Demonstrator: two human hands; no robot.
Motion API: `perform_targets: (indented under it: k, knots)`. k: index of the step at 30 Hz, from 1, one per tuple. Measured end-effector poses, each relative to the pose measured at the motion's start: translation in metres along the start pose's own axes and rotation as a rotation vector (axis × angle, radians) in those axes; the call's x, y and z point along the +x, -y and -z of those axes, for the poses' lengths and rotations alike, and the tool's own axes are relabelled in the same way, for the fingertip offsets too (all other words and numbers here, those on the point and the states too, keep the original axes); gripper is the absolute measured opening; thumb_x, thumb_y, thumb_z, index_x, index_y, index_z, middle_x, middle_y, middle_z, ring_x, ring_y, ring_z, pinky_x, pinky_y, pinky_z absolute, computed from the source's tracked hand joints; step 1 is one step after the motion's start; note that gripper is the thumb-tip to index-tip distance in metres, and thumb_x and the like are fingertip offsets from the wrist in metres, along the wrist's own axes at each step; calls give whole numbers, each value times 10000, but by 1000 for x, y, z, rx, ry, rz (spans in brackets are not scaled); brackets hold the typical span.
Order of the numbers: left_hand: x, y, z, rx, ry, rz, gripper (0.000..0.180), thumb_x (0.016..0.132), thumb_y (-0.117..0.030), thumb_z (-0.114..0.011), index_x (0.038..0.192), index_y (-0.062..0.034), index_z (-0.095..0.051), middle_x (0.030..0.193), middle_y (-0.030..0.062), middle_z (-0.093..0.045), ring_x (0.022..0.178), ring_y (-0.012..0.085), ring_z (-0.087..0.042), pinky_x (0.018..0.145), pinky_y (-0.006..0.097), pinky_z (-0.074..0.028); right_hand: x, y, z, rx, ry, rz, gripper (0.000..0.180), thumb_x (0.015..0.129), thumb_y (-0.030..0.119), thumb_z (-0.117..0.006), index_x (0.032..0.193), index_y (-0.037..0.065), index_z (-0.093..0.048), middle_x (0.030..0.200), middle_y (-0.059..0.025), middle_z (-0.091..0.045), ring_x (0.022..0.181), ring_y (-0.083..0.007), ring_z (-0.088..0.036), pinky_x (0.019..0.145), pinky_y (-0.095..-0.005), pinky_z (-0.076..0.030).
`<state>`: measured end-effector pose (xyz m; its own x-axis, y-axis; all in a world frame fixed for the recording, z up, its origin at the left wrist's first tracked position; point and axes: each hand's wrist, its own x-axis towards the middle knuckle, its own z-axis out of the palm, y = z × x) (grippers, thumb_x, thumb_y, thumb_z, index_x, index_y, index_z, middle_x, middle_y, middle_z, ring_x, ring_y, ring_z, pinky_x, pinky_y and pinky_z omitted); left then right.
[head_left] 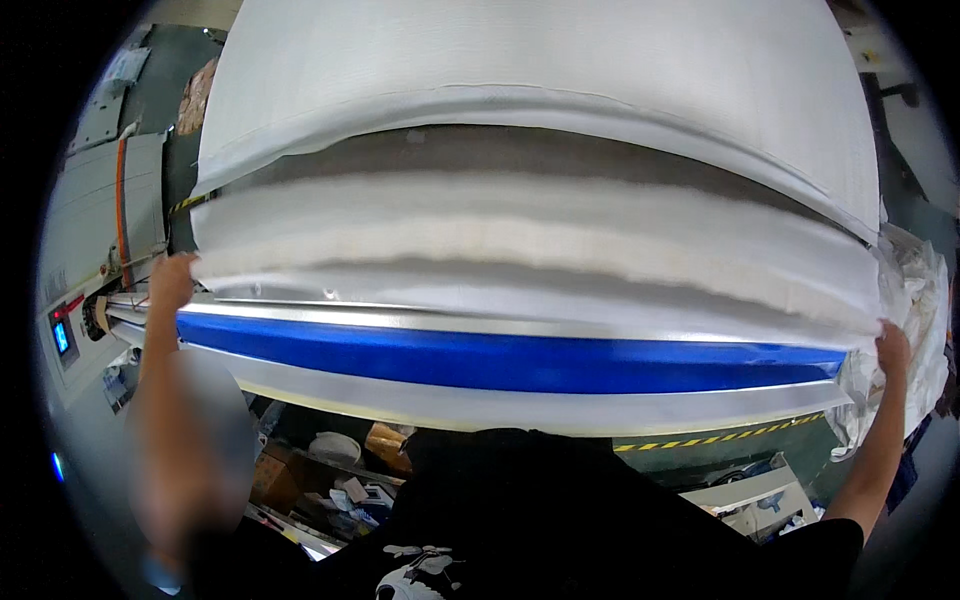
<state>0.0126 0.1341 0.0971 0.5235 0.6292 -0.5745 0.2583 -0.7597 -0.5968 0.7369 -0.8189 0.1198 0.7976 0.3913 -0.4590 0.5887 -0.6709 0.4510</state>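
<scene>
A broad sheet of thick white padded fabric lies stretched across the machine bed, its near edge running the full width of the frame just above a shiny metal rail and a bright blue bar. The person's left hand is closed on the fabric's near left corner, fingers curled over the edge; the right hand has the near right corner in a like grasp, though how tightly those fingers are wrapped is hard to judge so close to the rim of the view. Both arms are spread wide, and the sheet's front edge is blurred, as if in motion.

Behind that edge a second layer of smoother white cloth covers the far part of the bed, with a dark gap between the two layers.

The step in hand looks to be drawing or squaring the padded sheet's front edge along the rail. The next move would call for an even pull from both corners, so the edge sits parallel to the blue bar without sagging in the middle.

Off the left end stands a grey control box with a small blue screen and an orange cable above it. Crumpled clear plastic hangs by the right end. Yellow-and-black floor tape and cluttered boxes show below the bed.
</scene>
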Motion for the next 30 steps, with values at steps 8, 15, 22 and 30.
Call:
perform_targets:
  k: [8,15,22,30]
  knots:
    - [-54,-94,-67,131,515,-205,230,747,-102,-614,954,-136,-708,1057,76,-673,1028,253,-626,953,440,-434,-67,35,-68,-255,426,119,185,770,171,-583,926,135,-675,926,-88,-658,921,-274,-621,791,-433,-489]
    - [-57,-128,-92,122,663,-190,223,802,-171,-603,992,-123,-710,1071,94,-672,1030,264,-629,843,415,-493,-75,50,-106,-348,444,127,205,849,213,-511,847,88,-674,879,-117,-640,891,-291,-619,765,-448,-486]
    - [-53,-104,-78,-284,459,595,229,881,-186,-514,1004,-100,-687,1081,109,-663,1037,266,-624,866,427,-475,-79,8,-178,-361,579,170,209,791,224,-558,893,71,-658,947,-124,-642,917,-303,-604,788,-424,-494]
    - [-71,-145,-86,-752,-89,542,421,824,-198,-557,1244,-199,-556,1192,79,-614,1084,291,-579,899,392,-455,-45,133,-126,-31,794,334,610,641,323,-752,1148,25,-588,1101,-184,-629,999,-351,-601,875,-439,-477]
